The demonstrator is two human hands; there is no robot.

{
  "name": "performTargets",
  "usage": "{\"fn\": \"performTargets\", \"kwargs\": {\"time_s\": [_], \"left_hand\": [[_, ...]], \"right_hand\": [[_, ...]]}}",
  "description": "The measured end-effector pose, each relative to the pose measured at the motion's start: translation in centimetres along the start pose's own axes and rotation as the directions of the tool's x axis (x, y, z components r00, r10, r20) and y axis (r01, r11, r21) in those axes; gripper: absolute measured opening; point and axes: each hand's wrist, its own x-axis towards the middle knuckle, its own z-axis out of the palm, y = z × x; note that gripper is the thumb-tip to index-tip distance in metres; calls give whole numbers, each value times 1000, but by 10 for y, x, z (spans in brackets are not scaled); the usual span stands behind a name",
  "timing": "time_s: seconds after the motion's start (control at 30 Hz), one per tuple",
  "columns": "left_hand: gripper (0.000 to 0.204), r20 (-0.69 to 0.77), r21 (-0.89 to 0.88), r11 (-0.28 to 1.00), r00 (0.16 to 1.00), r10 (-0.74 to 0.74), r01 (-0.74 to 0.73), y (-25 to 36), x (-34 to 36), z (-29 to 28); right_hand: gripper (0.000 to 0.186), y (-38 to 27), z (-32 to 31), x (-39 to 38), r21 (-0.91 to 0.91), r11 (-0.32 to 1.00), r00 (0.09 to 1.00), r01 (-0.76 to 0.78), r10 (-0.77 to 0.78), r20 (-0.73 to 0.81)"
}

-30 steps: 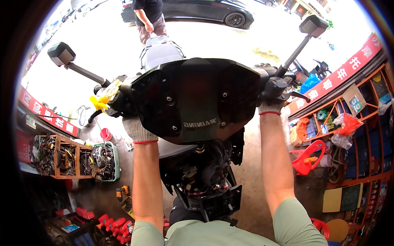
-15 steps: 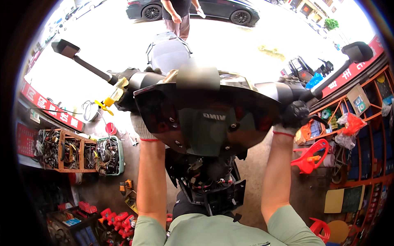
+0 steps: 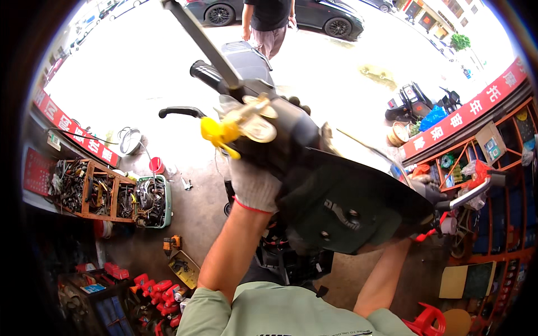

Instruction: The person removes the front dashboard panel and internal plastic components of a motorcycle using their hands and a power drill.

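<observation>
A scooter's handlebar assembly stands turned at an angle before me. Its dark glossy front panel (image 3: pixel 347 213) slopes down to the right. My left hand (image 3: pixel 255 182), in a white knit glove with a red-edged cuff, is closed on the handlebar (image 3: pixel 300 126) behind the panel's left end; its fingers are mostly hidden. Just above it is a yellow ornament with pale blades (image 3: pixel 221 131). A rubber grip (image 3: pixel 206 74), a black lever (image 3: pixel 182 112) and a mirror stem (image 3: pixel 207 45) stick out beyond. My right forearm (image 3: pixel 384 277) passes behind the panel, which hides most of that hand.
The scooter's seat (image 3: pixel 246 59) lies beyond, with a person (image 3: pixel 269 22) and a dark car (image 3: pixel 308 19) behind. At left stand a wooden tool box (image 3: pixel 101 210) and a green bin (image 3: pixel 168 204). Orange shelving (image 3: pixel 510 252) lines the right side. A drill (image 3: pixel 172 243) rests on the floor.
The handlebar has swung round: its left end went farther away and inward, its right end came nearer. My left hand moved right with it; my right hand went behind the panel.
</observation>
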Motion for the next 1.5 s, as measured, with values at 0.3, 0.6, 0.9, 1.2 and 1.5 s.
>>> {"fn": "performTargets", "kwargs": {"time_s": [0.3, 0.6, 0.9, 1.2, 1.5], "left_hand": [[63, -280, -1, 977, 938, -205, 214, -64, -82, 17], [63, -389, 135, 971, 912, -129, 195, -105, -153, -17], [72, -491, 66, 958, 844, -214, 281, -116, -177, -18], [55, -482, -7, 932, 815, -320, 362, -95, -199, -42], [44, -469, 389, 838, 866, -177, 382, -86, -199, 3]], "right_hand": [[37, -63, -12, -118, -281, 959, 955, -31, -54, -291], [42, -66, -55, -211, -482, 872, 851, -86, -188, -490], [46, -43, -96, -245, -342, 940, 734, -2, -231, -639], [45, -52, -104, -245, -126, 992, 435, 5, -115, -893], [43, -42, -131, -259, -564, 695, 502, -446, -327, -801]]}}
